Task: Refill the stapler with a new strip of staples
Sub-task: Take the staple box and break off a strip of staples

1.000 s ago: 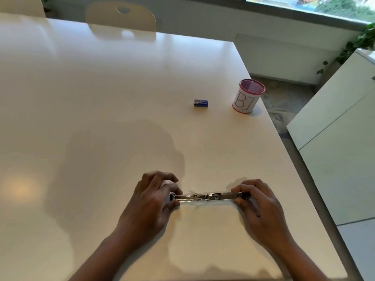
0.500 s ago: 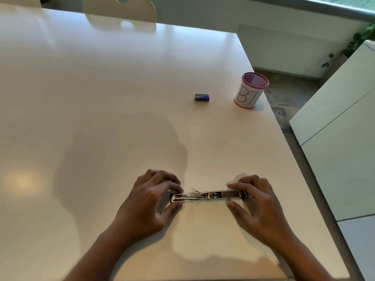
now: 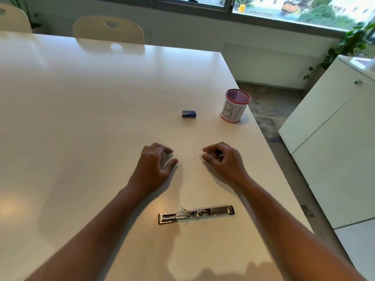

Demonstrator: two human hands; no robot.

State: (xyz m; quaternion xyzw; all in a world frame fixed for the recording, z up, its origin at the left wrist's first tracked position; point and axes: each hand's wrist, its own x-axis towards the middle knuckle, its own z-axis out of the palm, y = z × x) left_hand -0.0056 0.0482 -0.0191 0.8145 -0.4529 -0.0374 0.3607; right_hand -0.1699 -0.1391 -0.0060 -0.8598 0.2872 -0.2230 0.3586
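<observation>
**On the white table: stapler lies open, both hands past it**

Nearest the camera, two bare forearms reach forward over the white table (image 3: 81, 118). Between them lies the stapler (image 3: 196, 214), opened out flat and long, metal, running left to right with a slight tilt, its right end a bit farther away. Spring and rail show at its left half; whether any staples sit in the rail is too small to tell. Neither hand touches it.

Beyond the stapler, left hand (image 3: 155, 166) is low over the table, palm down, fingers loosely bent and slightly apart, thumb out to the right, holding nothing. Right hand (image 3: 222, 160) is level with it, well apart from it, fingers curled in toward the palm. Something dark shows between the fingertips and thumb, maybe just shadow, so I cannot tell whether it pinches anything.

Farther on, a small blue box (image 3: 189, 114) lies flat on the table, ahead of the gap between the hands. To its right, near the table's right edge, a mesh cup (image 3: 235, 106) stands upright, pink rim, white paper label with large letters.

At the far edge, two cream chairs (image 3: 108, 30) are pushed against the table. Right of the table, a white cabinet (image 3: 334, 138). A leafy plant (image 3: 351, 41) stands at the back right corner, below the window (image 3: 284, 9).
</observation>
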